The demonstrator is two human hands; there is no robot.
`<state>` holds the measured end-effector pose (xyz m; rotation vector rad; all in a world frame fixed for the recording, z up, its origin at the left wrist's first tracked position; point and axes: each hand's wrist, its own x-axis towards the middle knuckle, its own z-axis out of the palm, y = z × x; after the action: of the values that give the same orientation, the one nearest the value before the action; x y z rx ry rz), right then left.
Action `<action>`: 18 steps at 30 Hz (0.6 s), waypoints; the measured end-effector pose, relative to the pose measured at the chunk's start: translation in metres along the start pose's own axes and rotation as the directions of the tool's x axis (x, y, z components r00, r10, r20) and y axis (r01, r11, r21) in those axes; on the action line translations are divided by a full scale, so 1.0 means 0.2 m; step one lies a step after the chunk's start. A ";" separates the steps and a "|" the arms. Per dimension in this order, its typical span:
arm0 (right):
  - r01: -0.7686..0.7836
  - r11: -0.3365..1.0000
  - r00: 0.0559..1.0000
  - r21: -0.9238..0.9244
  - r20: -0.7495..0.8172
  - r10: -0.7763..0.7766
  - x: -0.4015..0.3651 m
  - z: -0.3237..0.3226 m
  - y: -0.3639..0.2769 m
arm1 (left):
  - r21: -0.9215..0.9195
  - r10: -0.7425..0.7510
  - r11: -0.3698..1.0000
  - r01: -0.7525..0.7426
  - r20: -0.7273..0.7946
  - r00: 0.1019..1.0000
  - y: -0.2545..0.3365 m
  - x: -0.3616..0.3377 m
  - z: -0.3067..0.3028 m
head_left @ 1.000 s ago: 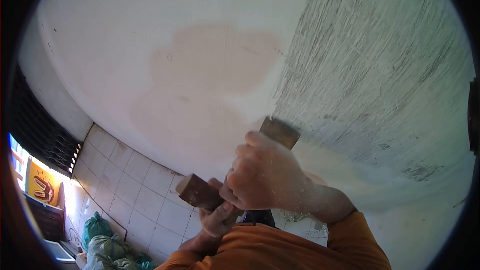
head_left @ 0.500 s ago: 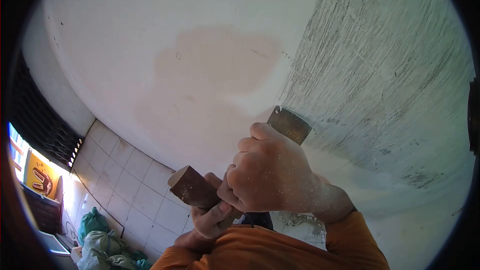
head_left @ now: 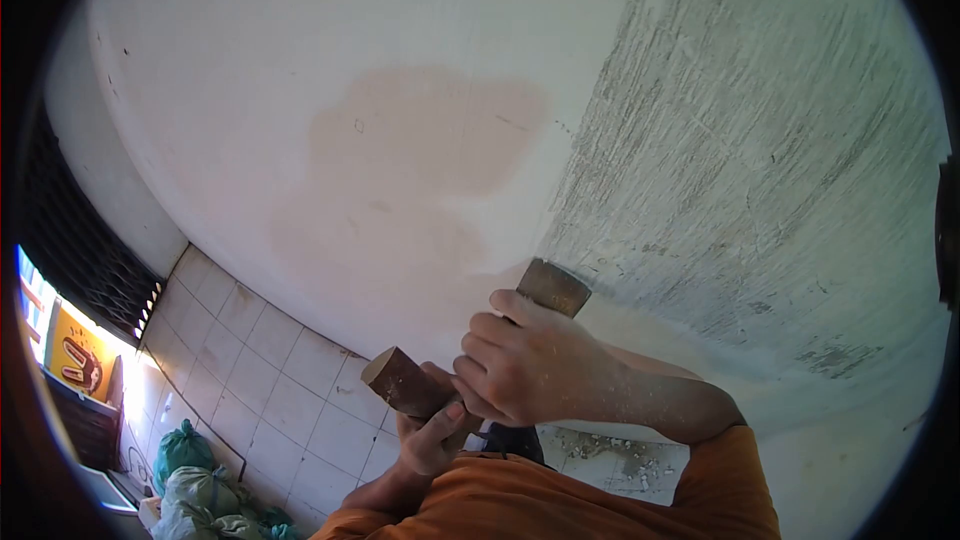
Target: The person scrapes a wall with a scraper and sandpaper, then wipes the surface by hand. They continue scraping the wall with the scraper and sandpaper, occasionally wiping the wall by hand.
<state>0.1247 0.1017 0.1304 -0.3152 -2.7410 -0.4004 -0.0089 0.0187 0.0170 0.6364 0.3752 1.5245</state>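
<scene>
My right hand is closed around a scraper. The scraper's broad, worn metal blade lies against the wall at the lower edge of a scratched grey area. Close to it on the left, my left hand grips a brown blocky tool with a paler flat end; its kind does not show clearly. The two hands are almost together, and the right fingers overlap the lower part of that tool. White dust speckles my right hand and forearm.
A beige patch marks the pale wall. Below is a tiled floor, with crumbled debris by the wall. Tied plastic bags sit at lower left, near a dark folding gate and a yellow panel.
My right hand and the scraper have moved down and slightly left along the wall. The brown tool in my left hand has shifted slightly right and down.
</scene>
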 end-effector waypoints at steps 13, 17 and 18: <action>-0.016 1.000 1.000 -0.020 0.001 0.016 0.02 0.03 0.01 | 0.015 0.122 0.992 -0.122 0.002 0.993 -0.02 0.02 0.01; -0.077 0.997 0.997 0.029 0.022 0.076 0.05 0.01 -0.02 | -0.034 0.073 0.997 -0.073 -0.007 0.997 0.03 0.01 0.05; -0.080 0.996 0.996 0.030 0.043 0.079 0.04 0.02 -0.02 | -0.053 0.072 0.996 -0.073 -0.004 0.997 0.01 0.00 0.02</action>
<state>0.1147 0.1005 0.1297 -0.4272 -2.7618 -0.3323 -0.0079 0.0176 0.0209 0.6126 0.3154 1.5992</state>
